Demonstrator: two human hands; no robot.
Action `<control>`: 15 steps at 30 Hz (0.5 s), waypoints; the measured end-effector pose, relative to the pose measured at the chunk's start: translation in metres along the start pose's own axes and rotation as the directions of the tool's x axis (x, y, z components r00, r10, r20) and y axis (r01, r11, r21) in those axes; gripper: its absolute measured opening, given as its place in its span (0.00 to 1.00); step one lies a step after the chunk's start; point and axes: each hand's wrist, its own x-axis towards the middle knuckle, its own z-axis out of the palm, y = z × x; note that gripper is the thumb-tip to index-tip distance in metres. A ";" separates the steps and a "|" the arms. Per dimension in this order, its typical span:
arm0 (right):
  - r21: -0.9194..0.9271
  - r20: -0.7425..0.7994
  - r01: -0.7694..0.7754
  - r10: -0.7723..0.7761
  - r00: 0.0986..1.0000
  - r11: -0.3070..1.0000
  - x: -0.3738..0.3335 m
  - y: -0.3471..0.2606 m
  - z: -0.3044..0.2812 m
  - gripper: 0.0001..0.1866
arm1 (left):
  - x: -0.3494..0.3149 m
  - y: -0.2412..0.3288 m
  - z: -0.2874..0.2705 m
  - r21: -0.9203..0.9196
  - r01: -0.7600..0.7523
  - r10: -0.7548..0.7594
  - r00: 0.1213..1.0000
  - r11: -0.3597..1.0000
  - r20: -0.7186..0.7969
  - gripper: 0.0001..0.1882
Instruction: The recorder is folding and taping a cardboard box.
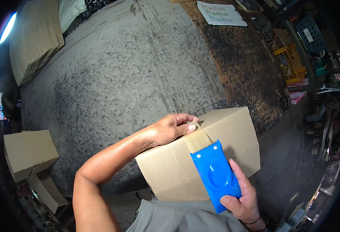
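Note:
A cardboard box [173, 170] lies in front of me at the near edge of the table, close against my body. My left hand [170, 128] is at the box's far upper edge, its thumb and fingers closed on the end of a strip of packing tape [198, 140]. The strip runs from there over the box to the toothed edge of a blue tape dispenser [215, 174]. Gripping the dispenser from its right side and lower end is my right hand [244, 197]. The tape roll itself is hidden.
The worn grey tabletop [131, 73] has a dark brown strip at right. A printed sheet [222, 14] lies at the far right. Flat cardboard [34, 38] is stacked far left; another box [31, 152] stands left. Yellow [287, 63] and dark blue [311, 34] baskets are at right.

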 end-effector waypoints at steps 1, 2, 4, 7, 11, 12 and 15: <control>0.002 0.018 0.005 -0.005 1.000 1.000 0.000 0.002 -0.001 0.45 | 0.001 -0.002 -0.001 0.049 -0.011 0.009 0.999 0.999 0.035 0.21; 0.005 0.035 0.010 -0.010 0.999 1.000 -0.001 0.004 -0.002 0.44 | 0.002 -0.004 -0.002 0.097 -0.024 0.017 0.997 0.995 0.070 0.22; 0.026 0.033 0.011 -0.012 0.999 1.000 -0.002 0.005 -0.001 0.44 | 0.008 -0.015 -0.010 0.209 0.005 -0.011 0.999 0.978 0.030 0.22; 0.046 0.029 0.029 -0.030 0.999 0.999 0.000 0.010 -0.001 0.44 | 0.013 -0.033 -0.028 0.575 0.046 0.052 0.987 0.817 -0.152 0.23; 0.032 -0.019 0.074 -0.074 0.997 0.997 -0.002 0.023 -0.002 0.44 | -0.019 0.011 -0.019 0.479 -0.186 0.181 0.982 0.858 0.057 0.33; 0.034 -0.014 0.071 -0.070 0.997 0.997 -0.002 0.023 -0.003 0.44 | -0.029 0.016 -0.017 0.232 -0.315 0.255 0.933 0.920 0.253 0.38; 0.002 -0.001 0.082 -0.082 0.997 0.997 -0.001 0.022 -0.006 0.44 | -0.020 0.005 -0.014 0.391 -0.385 0.194 0.874 0.836 0.445 0.54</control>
